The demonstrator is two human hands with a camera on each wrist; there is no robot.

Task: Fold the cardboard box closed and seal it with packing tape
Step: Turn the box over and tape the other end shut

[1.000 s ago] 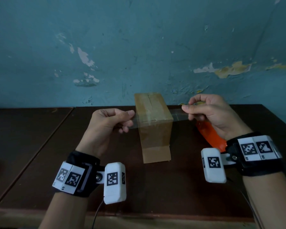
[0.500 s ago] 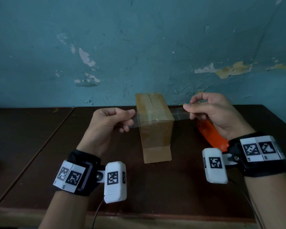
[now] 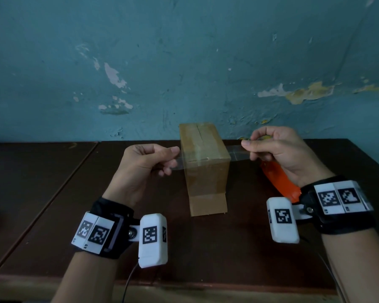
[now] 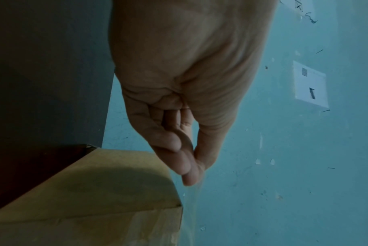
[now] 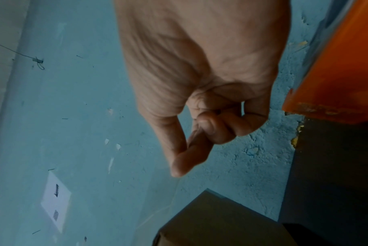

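A closed cardboard box (image 3: pixel 204 162) stands upright on the dark wooden table (image 3: pixel 206 248), with clear tape running down its front. A strip of clear packing tape (image 3: pixel 235 152) is stretched level across the near part of the box's top. My left hand (image 3: pixel 173 153) pinches its left end beside the box, and my right hand (image 3: pixel 246 145) pinches its right end. In the left wrist view the left hand (image 4: pixel 194 168) hangs just above the box (image 4: pixel 98 191). The right wrist view has the right hand (image 5: pixel 185 163) above the box (image 5: pixel 216 221) corner.
An orange tape dispenser (image 3: pixel 279 182) lies on the table under my right wrist, seen also as the orange dispenser (image 5: pixel 334 66) in the right wrist view. A peeling teal wall (image 3: pixel 184 62) stands right behind the box. A seam splits the tabletop at the left.
My right hand has risen slightly and shifted a little right, keeping the tape taut over the box. The left hand and the box have barely moved.
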